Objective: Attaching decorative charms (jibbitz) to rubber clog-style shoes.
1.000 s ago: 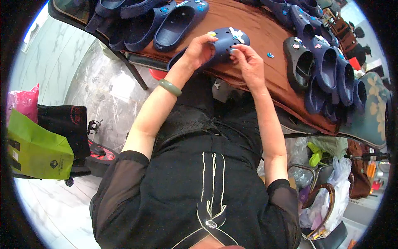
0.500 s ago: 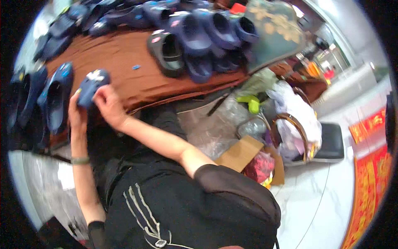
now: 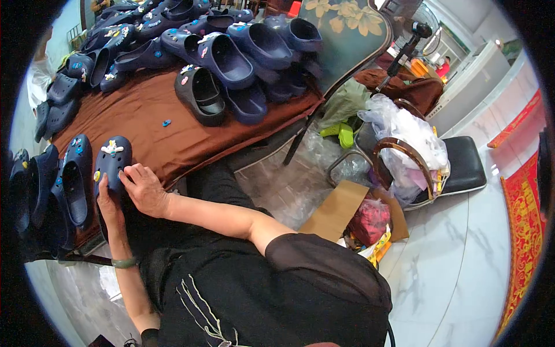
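Note:
My left hand [image 3: 110,206] grips a navy foam clog [image 3: 117,155] by its near left side, with the thumb pressed along the shoe. The clog stands toe away from me at the table's near edge. A white figure charm [image 3: 112,147] sits on its toe and a small yellow charm [image 3: 97,176] on its left side. Against the clog's right side, my right hand [image 3: 144,191] has its fingers bent and closed on the rim. What lies under those fingertips is hidden. Farther right, a small blue charm [image 3: 166,123] lies loose on the brown cloth [image 3: 144,104].
More navy clogs [image 3: 75,179] stand in a row on the left, and several are piled at the far side. A black clog [image 3: 200,95] lies near the pile. An open carton [image 3: 332,213] and a chair [image 3: 462,168] bearing a bag are on the right.
The view has shifted, so the table things appear lower or farther left. The clog was tilted and blurred before; now it is straighter and steady, and my right hand is closer against its side.

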The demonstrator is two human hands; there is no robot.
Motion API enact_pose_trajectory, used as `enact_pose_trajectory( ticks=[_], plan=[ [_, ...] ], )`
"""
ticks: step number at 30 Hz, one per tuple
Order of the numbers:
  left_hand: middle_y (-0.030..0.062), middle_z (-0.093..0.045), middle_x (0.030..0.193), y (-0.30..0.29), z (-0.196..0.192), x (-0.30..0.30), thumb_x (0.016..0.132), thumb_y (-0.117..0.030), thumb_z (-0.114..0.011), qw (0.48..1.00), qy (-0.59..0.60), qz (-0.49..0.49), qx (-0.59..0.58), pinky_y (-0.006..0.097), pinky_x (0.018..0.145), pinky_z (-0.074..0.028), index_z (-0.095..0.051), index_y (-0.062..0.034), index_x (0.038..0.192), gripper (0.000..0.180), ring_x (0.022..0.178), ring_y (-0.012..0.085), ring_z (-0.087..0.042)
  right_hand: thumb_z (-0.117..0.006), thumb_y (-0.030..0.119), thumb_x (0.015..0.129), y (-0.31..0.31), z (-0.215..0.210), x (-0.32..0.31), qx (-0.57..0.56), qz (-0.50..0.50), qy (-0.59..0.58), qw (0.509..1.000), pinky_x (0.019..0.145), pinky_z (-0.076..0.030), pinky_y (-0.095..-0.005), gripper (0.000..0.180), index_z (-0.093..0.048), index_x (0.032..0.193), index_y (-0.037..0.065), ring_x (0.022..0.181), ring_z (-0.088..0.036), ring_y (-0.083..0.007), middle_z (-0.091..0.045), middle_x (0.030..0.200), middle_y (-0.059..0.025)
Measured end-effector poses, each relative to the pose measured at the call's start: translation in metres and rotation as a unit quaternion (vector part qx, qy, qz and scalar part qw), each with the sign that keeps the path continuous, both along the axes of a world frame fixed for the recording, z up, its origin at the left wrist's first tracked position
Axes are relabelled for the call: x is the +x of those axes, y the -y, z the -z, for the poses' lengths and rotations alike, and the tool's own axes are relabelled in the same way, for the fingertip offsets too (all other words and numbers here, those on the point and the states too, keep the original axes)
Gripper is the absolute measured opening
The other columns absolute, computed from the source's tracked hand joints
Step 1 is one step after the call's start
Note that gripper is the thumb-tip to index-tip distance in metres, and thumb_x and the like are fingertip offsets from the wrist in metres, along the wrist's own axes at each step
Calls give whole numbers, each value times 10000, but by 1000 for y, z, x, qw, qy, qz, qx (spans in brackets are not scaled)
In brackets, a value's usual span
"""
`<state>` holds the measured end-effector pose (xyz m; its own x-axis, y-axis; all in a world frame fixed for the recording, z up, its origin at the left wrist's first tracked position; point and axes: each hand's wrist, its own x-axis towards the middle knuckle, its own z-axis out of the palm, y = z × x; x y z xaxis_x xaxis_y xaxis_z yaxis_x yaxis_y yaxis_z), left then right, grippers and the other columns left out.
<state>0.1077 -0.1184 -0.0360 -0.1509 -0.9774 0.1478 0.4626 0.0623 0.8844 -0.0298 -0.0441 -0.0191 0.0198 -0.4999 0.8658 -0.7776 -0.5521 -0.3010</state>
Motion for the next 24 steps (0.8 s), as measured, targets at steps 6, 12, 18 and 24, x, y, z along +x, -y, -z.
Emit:
enact_pose_trajectory(
  ticks=[6,12,18,24],
  plan=[
    [-6,-572,780,-3,-13,-2,887,-233,-613,959,244,-91,-114,232,612,-396,-659,28,864,266,698,56,-492,-531,158,702,17,-1,10,-8,73,-181,981,836,-350,-368,419,-562,1028,-104,965,-449,-278,-489,1022,-157],
    [-40,-588,723,-8,-26,-8,892,-257,-595,936,299,-129,-132,244,581,-431,-658,64,781,346,664,67,-526,-533,151,694,32,9,15,26,27,-125,991,775,-374,-404,334,-595,954,-50,935,-482,-312,-540,960,-163],
    [-36,-595,752,-10,-36,-22,850,-263,-636,931,332,-81,-127,251,630,-445,-675,8,852,274,699,70,-520,-540,42,787,39,7,-36,99,-172,85,976,768,-473,-421,246,-615,1022,33,867,-577,-338,-609,887,-170],
    [12,-622,848,-10,-33,-2,811,-168,-668,927,330,-50,-168,263,729,-468,-605,3,992,257,761,104,-569,-586,117,831,64,15,-116,119,-25,47,991,738,-489,-386,125,-661,922,73,841,-608,-297,-637,881,-136]
  ],
)
